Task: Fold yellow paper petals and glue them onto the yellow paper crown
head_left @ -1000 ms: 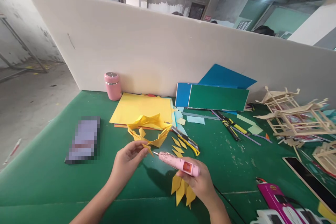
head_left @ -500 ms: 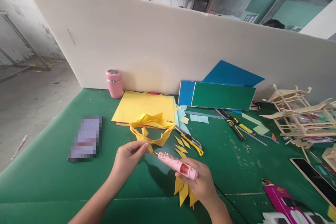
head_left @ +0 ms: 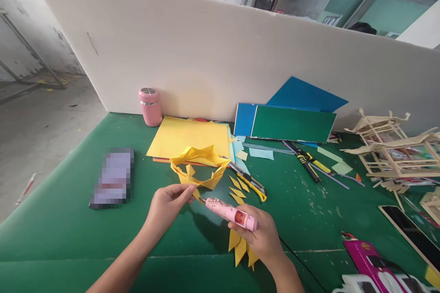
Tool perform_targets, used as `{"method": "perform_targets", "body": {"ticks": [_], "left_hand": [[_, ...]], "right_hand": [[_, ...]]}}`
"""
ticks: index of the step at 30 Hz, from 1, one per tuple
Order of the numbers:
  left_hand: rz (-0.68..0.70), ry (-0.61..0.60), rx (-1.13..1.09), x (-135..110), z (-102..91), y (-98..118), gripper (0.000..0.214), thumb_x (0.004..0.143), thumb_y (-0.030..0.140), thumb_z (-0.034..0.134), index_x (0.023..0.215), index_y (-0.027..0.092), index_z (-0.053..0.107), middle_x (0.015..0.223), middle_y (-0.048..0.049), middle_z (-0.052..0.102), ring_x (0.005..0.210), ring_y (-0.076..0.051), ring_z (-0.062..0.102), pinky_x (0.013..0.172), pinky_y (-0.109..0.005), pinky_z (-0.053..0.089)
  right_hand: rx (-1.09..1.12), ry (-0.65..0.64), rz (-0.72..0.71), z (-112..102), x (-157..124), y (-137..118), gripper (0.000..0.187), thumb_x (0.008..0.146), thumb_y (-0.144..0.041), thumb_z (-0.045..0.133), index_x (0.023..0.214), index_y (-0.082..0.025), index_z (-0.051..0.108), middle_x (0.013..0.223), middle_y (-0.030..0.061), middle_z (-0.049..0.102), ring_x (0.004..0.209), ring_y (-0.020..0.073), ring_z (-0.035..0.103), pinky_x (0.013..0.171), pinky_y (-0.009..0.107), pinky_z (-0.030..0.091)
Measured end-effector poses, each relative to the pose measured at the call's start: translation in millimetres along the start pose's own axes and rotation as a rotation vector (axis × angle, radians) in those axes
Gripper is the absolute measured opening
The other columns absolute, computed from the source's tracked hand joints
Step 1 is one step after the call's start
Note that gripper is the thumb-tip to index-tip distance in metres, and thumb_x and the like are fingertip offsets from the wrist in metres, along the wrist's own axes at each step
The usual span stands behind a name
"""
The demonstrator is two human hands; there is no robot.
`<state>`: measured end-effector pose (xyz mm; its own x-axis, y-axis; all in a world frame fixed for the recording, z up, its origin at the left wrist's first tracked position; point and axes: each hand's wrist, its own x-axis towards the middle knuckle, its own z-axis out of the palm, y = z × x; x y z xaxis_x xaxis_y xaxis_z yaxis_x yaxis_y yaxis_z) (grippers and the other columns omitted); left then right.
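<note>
My left hand [head_left: 175,199] is closed in a pinch at the near edge of a yellow folded-paper ring [head_left: 217,175] with pointed flaps. A small yellow paper tip [head_left: 196,194] sticks out below the fingertips. In my right hand [head_left: 261,229] is a pink glue gun [head_left: 225,210], gripped with its metal nozzle pointing left, at or very close to that paper tip. Several small yellow paper diamonds [head_left: 237,191] lie right of the ring. Larger yellow folded pieces [head_left: 240,252] lie partly hidden under my right hand.
Behind the ring lies a stack of yellow paper [head_left: 192,132], near a pink flask [head_left: 150,107]. A utility knife [head_left: 252,184] and black-yellow tools [head_left: 309,167] lie to the right. Wooden models [head_left: 395,146], a phone [head_left: 412,233] and a magenta device [head_left: 371,261] occupy the right side.
The glue gun and my right hand have shifted very slightly left and up. The view has moved a little; my left hand keeps its pinch on the paper.
</note>
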<state>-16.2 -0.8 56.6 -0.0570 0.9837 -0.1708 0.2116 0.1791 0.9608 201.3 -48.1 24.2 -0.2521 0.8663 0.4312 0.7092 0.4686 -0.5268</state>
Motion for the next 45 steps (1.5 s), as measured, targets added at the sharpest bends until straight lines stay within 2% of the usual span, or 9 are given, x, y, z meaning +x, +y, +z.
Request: {"method": "perform_targets", "body": {"ticks": [24, 28, 31, 33, 35, 38, 40, 42, 45], "left_hand": [[-0.013, 0.027, -0.04, 6, -5.5, -6, 0.035, 0.061, 0.051, 0.07, 0.066, 0.017, 0.075, 0.055, -0.0029, 0.069, 0.055, -0.017, 0.063, 0.056, -0.025, 0.051], [-0.026, 0.017, -0.081, 6, -5.9, -5, 0.036, 0.06, 0.051, 0.071, 0.07, 0.017, 0.075, 0.059, -0.0031, 0.07, 0.058, -0.017, 0.064, 0.059, -0.025, 0.052], [-0.023, 0.019, -0.158, 5, -5.2, -3, 0.037, 0.057, 0.052, 0.073, 0.07, 0.017, 0.074, 0.063, -0.0034, 0.071, 0.061, -0.018, 0.064, 0.062, -0.026, 0.053], [-0.016, 0.018, -0.197, 4, -4.5, -2, 0.038, 0.055, 0.051, 0.074, 0.072, 0.017, 0.074, 0.07, -0.0046, 0.073, 0.062, -0.018, 0.063, 0.063, -0.027, 0.054], [-0.008, 0.004, -0.211, 3, -3.8, -2, 0.037, 0.056, 0.049, 0.074, 0.074, 0.017, 0.075, 0.078, -0.0058, 0.074, 0.063, -0.017, 0.063, 0.063, -0.028, 0.054], [-0.003, -0.022, -0.203, 3, -2.8, -5, 0.034, 0.059, 0.046, 0.072, 0.077, 0.018, 0.075, 0.081, -0.0062, 0.074, 0.062, -0.016, 0.061, 0.063, -0.028, 0.053], [0.0, -0.034, -0.192, 3, -2.5, -7, 0.034, 0.06, 0.045, 0.071, 0.079, 0.018, 0.075, 0.081, -0.0061, 0.073, 0.061, -0.015, 0.06, 0.063, -0.028, 0.053], [0.006, -0.045, -0.185, 3, -2.2, -9, 0.035, 0.061, 0.046, 0.07, 0.08, 0.017, 0.074, 0.08, -0.0059, 0.073, 0.06, -0.015, 0.06, 0.062, -0.029, 0.054], [0.011, -0.065, -0.182, 1, -1.6, -9, 0.038, 0.061, 0.047, 0.069, 0.084, 0.017, 0.073, 0.08, -0.0058, 0.072, 0.062, -0.017, 0.061, 0.065, -0.03, 0.054]], "right_hand": [[0.052, -0.029, 0.049, -5, 2, 4, 0.053, 0.089, -0.063, 0.037, 0.068, -0.018, 0.056, 0.054, 0.0002, 0.06, 0.045, 0.0128, 0.055, 0.042, 0.021, 0.035], [0.13, -0.035, 0.082, -6, -1, 7, 0.051, 0.086, -0.063, 0.041, 0.071, -0.018, 0.058, 0.057, 0.0008, 0.061, 0.049, 0.0139, 0.057, 0.044, 0.021, 0.038], [0.263, 0.044, 0.152, -9, -4, 14, 0.046, 0.082, -0.063, 0.049, 0.083, -0.019, 0.06, 0.069, 0.003, 0.066, 0.057, 0.0165, 0.061, 0.051, 0.023, 0.046], [0.303, 0.229, 0.248, -14, -4, 23, 0.043, 0.076, -0.062, 0.059, 0.081, -0.019, 0.057, 0.068, 0.0023, 0.064, 0.055, 0.0164, 0.059, 0.05, 0.024, 0.047], [0.268, 0.333, 0.395, -20, -3, 33, 0.041, 0.074, -0.058, 0.063, 0.082, -0.019, 0.055, 0.07, 0.0033, 0.064, 0.057, 0.0177, 0.06, 0.052, 0.026, 0.049], [0.183, 0.39, 0.583, -30, 2, 50, 0.048, 0.074, -0.063, 0.057, 0.087, -0.017, 0.058, 0.067, 0.0038, 0.062, 0.055, 0.0183, 0.059, 0.047, 0.026, 0.047], [0.071, 0.355, 0.61, -36, 4, 58, 0.049, 0.074, -0.066, 0.053, 0.068, -0.018, 0.058, 0.064, 0.0043, 0.058, 0.05, 0.0158, 0.053, 0.041, 0.024, 0.042], [0.037, 0.259, 0.586, -38, 3, 64, 0.053, 0.076, -0.067, 0.049, 0.057, -0.018, 0.056, 0.062, 0.0039, 0.056, 0.043, 0.013, 0.048, 0.039, 0.024, 0.04], [0.03, 0.171, 0.586, -36, -2, 69, 0.052, 0.074, -0.067, 0.052, 0.059, -0.018, 0.059, 0.056, 0.0024, 0.055, 0.04, 0.0129, 0.045, 0.037, 0.024, 0.036]]}}
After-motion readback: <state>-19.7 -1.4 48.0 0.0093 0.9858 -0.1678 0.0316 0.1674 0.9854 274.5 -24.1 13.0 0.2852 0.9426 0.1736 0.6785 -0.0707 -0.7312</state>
